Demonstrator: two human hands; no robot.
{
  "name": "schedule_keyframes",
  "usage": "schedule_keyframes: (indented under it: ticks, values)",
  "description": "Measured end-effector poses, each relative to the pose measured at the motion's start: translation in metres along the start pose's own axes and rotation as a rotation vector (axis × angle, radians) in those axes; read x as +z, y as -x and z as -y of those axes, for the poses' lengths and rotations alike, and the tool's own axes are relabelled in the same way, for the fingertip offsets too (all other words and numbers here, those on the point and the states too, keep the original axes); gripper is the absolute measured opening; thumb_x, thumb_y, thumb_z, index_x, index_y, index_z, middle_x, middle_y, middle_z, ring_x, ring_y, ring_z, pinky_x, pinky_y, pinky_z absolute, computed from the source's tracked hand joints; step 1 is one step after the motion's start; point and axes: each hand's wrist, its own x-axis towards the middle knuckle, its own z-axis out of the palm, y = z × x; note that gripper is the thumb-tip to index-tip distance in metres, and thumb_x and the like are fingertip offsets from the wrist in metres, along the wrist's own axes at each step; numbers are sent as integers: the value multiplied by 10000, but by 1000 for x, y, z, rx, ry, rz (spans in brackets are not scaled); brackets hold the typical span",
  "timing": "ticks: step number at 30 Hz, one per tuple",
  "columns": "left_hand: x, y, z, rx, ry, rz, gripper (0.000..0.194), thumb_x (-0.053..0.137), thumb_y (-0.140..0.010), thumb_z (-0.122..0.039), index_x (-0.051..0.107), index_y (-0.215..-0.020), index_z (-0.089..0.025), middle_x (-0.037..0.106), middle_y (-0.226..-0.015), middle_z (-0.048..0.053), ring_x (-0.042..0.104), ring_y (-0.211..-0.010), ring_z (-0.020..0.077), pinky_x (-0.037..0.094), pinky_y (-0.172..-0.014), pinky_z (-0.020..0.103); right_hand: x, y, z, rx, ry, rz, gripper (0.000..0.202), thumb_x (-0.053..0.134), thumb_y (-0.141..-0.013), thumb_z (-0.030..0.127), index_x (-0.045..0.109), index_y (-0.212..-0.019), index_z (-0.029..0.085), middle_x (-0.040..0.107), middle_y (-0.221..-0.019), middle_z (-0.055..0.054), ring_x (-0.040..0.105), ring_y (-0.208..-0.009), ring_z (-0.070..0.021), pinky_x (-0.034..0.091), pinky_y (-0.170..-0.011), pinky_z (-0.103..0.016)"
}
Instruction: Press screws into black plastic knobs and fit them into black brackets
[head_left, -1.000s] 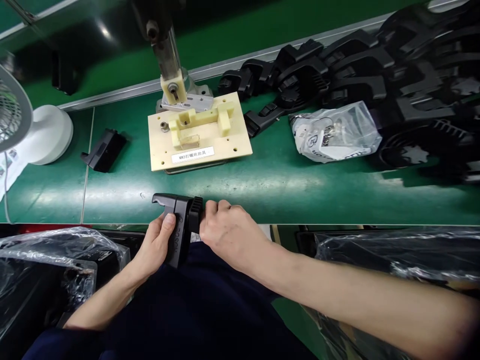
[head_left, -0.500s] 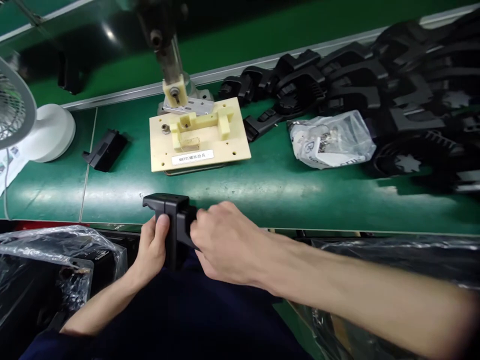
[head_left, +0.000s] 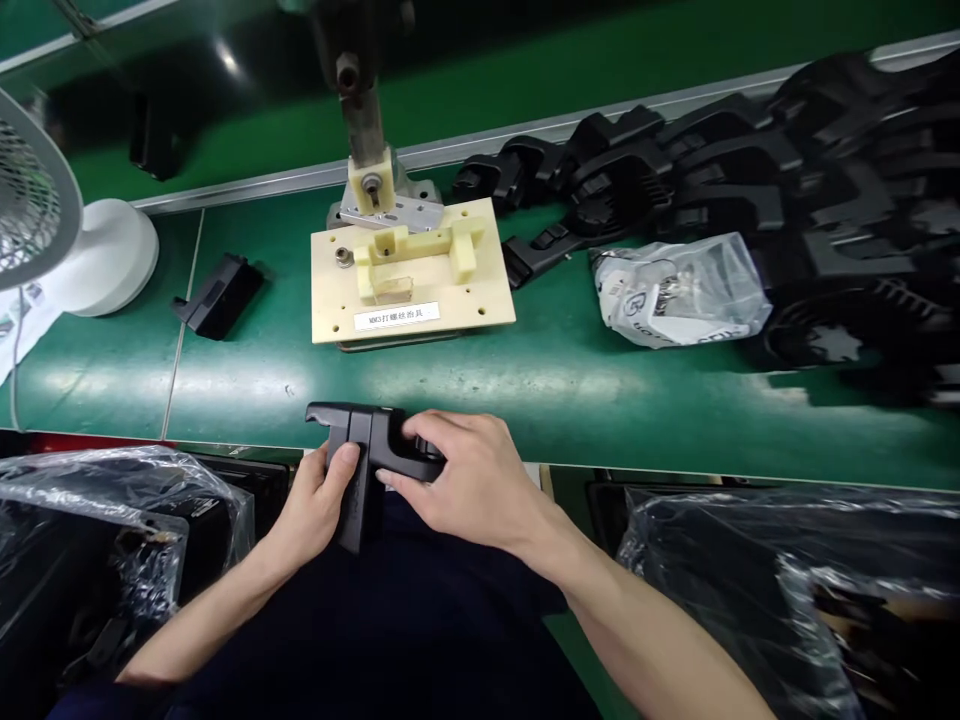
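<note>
A black plastic part (head_left: 360, 500) with a flat upright body and a hooked top is held over the front edge of the bench. My left hand (head_left: 319, 500) grips its left side, thumb lying across the front face. On its right side my right hand (head_left: 476, 480) is closed around a projecting arm, with the thumb below and fingers above. Beyond the hands stands a cream fixture plate (head_left: 480, 290) with raised blocks and a printed label, under a press head (head_left: 371, 180). Another black plastic piece (head_left: 225, 295) lies left of the plate.
Many black plastic parts (head_left: 720, 180) are heaped at the back right. A clear bag of small metal pieces (head_left: 675, 300) lies before them. At far left is a white fan (head_left: 112, 255). Plastic-lined bins (head_left: 127, 500) sit below the bench edge on both sides.
The right hand has shifted from a fist at the part's side to a thumb-and-finger grip on its projecting arm. The part has turned slightly; the view has shifted a little.
</note>
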Motion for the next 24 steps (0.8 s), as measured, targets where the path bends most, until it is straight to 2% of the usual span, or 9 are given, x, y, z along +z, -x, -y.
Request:
schedule_keyframes:
  ticks: [3, 5, 8, 11, 14, 17, 19, 21, 24]
  values:
    - [7, -1, 7, -208, 219, -81, 555, 589, -734, -674, 662, -775, -125, 618, -663, 31, 548, -604, 144, 478, -606, 255, -9, -5, -4, 133, -217, 37, 515, 746, -726, 377, 578, -1174, 185, 688, -926, -41, 613, -652, -143, 483, -626, -284]
    - [9, -6, 6, -234, 332, -125, 596, 605, -701, -700, 663, -802, -115, 609, -637, 23, 538, -581, 133, 469, -574, 241, -5, -2, -6, 211, -393, 1, 575, 682, -789, 405, 494, -1286, 185, 670, -958, -52, 569, -575, -106, 472, -560, -261]
    - [9, -12, -2, -84, 393, -240, 576, 648, -675, -682, 648, -786, -117, 620, -654, 20, 552, -601, 133, 459, -559, 225, 13, 10, 0, 256, -591, 39, 478, 574, -868, 417, 491, -1268, 168, 653, -966, -70, 573, -598, -106, 462, -520, -240]
    - [14, -10, -9, 91, 343, -276, 495, 655, -714, -627, 642, -807, -141, 663, -744, 27, 589, -652, 146, 490, -604, 235, 32, 24, 17, 227, -739, 69, 524, 592, -853, 418, 443, -1296, 179, 618, -1130, -106, 630, -854, -172, 534, -680, -281]
    - [22, 0, -8, 203, 249, -182, 387, 605, -809, -533, 647, -948, -174, 697, -861, 43, 635, -754, 176, 524, -675, 256, 42, 35, 27, 237, -833, -67, 530, 614, -832, 395, 438, -1285, 186, 621, -1156, -110, 617, -1001, -213, 535, -844, -339]
    - [30, 2, -4, 373, 138, -43, 372, 468, -918, -423, 582, -1182, -189, 689, -1045, 84, 648, -933, 207, 531, -818, 313, 32, 42, 17, 313, -855, -245, 508, 636, -805, 410, 493, -1235, 180, 651, -1097, -105, 643, -942, -218, 550, -816, -351]
    - [36, -9, -1, 553, 0, 95, 358, 436, -939, -334, 539, -1250, -190, 691, -1044, 85, 646, -957, 201, 514, -879, 334, 11, 44, 1, 366, -810, -469, 496, 658, -775, 445, 548, -1174, 172, 656, -1070, -106, 649, -907, -223, 557, -781, -353]
    - [43, -30, 1, 790, -157, 261, 312, 439, -933, -261, 559, -1209, -177, 702, -945, 73, 653, -864, 182, 520, -850, 324, -18, 43, -13, 414, -733, -715, 464, 657, -760, 480, 594, -1097, 167, 658, -957, -86, 637, -749, -186, 553, -632, -307]
    - [58, -71, 2, 1149, -381, 393, 254, 413, -923, -202, 606, -1078, -147, 682, -833, 74, 638, -759, 174, 528, -756, 300, -63, 31, -25, 445, -649, -910, 411, 689, -722, 502, 620, -957, 171, 569, -705, 2, 464, -468, -82, 392, -386, -201]
